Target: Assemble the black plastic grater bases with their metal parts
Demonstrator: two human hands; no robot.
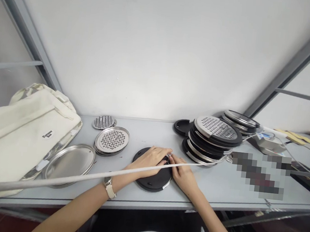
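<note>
A black round disc [152, 180] with a strip of metal along its right edge lies flat on the table near the front. My left hand [150, 161] rests across its top, fingers curled toward the upper right edge. My right hand [182, 174] grips that same edge from the side, its fingertips close to those of the left. What the fingertips pinch there is partly hidden. To the left are a stack of round metal grater plates [112, 140], a smaller grater disc [103, 122] and plain round metal plates [70, 162].
A stack of black-rimmed grater discs [216, 130] stands right of my hands, with more black-rimmed discs [240, 119] behind it. A cream bag [29, 128] lies at the left. A pale strap [82, 177] crosses in front of the view. The table [142, 129] meets a white wall.
</note>
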